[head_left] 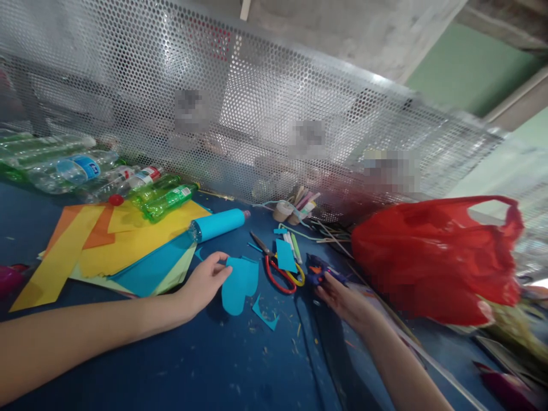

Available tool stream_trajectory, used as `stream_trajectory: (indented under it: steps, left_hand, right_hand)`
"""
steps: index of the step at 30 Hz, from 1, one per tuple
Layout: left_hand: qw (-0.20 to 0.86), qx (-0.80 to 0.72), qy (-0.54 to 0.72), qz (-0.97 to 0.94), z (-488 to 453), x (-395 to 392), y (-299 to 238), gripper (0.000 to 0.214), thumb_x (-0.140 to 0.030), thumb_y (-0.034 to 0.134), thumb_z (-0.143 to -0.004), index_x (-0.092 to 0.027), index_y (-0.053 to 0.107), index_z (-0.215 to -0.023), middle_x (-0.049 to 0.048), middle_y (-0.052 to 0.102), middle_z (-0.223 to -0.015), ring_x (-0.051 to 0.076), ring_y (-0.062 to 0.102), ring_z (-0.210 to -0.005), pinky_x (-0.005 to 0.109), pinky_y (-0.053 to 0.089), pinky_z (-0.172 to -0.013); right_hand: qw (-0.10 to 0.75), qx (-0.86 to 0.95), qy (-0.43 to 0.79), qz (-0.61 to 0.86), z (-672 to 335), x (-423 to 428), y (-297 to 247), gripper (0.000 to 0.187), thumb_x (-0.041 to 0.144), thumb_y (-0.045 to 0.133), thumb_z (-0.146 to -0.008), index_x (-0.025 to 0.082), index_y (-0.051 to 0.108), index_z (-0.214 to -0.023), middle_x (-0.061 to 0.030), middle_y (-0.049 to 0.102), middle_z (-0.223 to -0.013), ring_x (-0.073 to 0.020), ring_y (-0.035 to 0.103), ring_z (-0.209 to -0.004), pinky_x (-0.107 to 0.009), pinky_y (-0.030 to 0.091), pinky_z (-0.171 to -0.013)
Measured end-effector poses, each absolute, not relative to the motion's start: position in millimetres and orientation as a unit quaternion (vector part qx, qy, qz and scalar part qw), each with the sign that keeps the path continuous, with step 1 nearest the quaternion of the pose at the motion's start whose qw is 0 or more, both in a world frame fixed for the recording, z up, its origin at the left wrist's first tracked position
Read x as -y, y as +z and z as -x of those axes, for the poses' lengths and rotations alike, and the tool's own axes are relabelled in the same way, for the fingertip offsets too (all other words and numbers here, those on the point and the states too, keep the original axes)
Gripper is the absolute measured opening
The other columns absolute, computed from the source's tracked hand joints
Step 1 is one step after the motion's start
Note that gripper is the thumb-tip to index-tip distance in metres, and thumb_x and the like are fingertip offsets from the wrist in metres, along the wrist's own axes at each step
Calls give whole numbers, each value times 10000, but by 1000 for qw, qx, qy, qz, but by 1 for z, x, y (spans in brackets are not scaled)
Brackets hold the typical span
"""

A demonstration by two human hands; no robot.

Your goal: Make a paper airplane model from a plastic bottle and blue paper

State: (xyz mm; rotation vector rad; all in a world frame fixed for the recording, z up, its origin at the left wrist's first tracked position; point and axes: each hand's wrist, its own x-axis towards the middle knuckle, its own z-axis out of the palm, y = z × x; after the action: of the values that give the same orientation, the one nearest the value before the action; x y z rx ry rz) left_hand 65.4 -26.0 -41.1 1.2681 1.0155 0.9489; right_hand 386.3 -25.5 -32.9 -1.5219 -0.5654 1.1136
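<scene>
Between thumb and fingers, my left hand (pixel 208 279) pinches a blue paper cutout (pixel 240 283) with rounded lobes, held over the dark blue table (pixel 180 365). My right hand (pixel 340 297) is closed around a dark blue and orange glue gun (pixel 317 270), partly hidden by the fingers. Red-and-yellow-handled scissors (pixel 280 279) lie open between my hands, with a blue paper strip (pixel 286 255) across them. A curved blue paper scrap (pixel 265 314) is just below the cutout. Behind my left hand lies a bottle wrapped in blue paper (pixel 220 224).
Yellow, orange and blue paper sheets (pixel 141 245) are stacked at left. Several plastic bottles (pixel 81 170) lie behind them. Small cups (pixel 283 211) with sticks stand near the perforated metal screen (pixel 257 114). A red plastic bag (pixel 428 257) fills the right side.
</scene>
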Motion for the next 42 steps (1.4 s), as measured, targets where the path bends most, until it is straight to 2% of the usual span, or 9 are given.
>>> stream_trajectory:
  steps: [5,10,12,15,18,23,29,39,42]
  left_hand:
    - [571,-455,404,-552,-65,26,-41,263,-380,502,-822,-201,486,-1014,4,618,-749,195,600,-744,296,441,-661]
    - [575,-432,425,-549,-66,23,-41,241,-368,504,-815,-202,513,-990,26,635,-866,201,601,-838,312,457,-740]
    - [567,-432,431,-554,-67,23,-40,209,-348,509,-808,-197,528,-952,40,632,-933,207,589,-911,322,451,-801]
    - [552,-453,423,-557,-69,23,-40,214,-335,541,-789,-189,529,-946,58,621,-970,218,576,-957,342,443,-846]
    - [546,-469,421,-552,-69,22,-45,276,-343,587,-765,-184,521,-981,69,616,-965,222,578,-961,343,451,-836]
    - [545,-462,430,-552,-69,21,-53,320,-370,631,-732,-178,540,-971,58,623,-915,212,594,-916,329,463,-805]
    - [546,-457,433,-553,-69,21,-53,282,-374,637,-723,-174,578,-913,55,636,-890,217,594,-887,340,463,-794]
    - [571,-474,424,-519,-70,22,-46,280,-359,640,-725,-190,608,-946,56,645,-948,247,574,-953,370,455,-827]
    - [609,-442,434,-496,-69,20,-45,258,-361,614,-762,-178,598,-945,62,651,-924,234,593,-922,363,463,-815]
  right_hand:
    - [544,199,508,637,-390,39,-35,208,56,532,-823,156,617,-661,-16,657,-607,-100,662,-564,-124,575,-573]
    - [497,267,479,672,-393,58,-27,70,50,663,-709,117,656,-690,-96,714,-714,-163,695,-694,-178,575,-651]
    - [422,351,426,719,-393,60,-19,30,117,693,-689,119,675,-665,-86,708,-659,-180,687,-636,-213,569,-606]
    - [335,481,331,740,-382,54,-6,117,257,693,-681,163,673,-613,-16,657,-531,-176,629,-484,-260,523,-502]
    - [306,615,244,684,-356,32,5,137,321,643,-719,189,671,-749,-1,674,-622,-179,628,-547,-274,496,-549]
    - [181,786,28,590,-305,-20,-1,122,226,563,-791,186,676,-812,-43,671,-783,-184,612,-721,-275,449,-662]
    - [149,817,-14,556,-282,-51,-23,106,190,589,-793,196,694,-788,-77,649,-829,-224,562,-864,-314,405,-782]
    - [168,803,19,571,-283,-58,-31,113,181,559,-798,154,667,-779,-75,621,-790,-212,568,-807,-304,427,-760]
    - [207,792,95,567,-280,-51,-20,163,271,538,-823,160,658,-832,-48,649,-805,-169,592,-735,-260,449,-683]
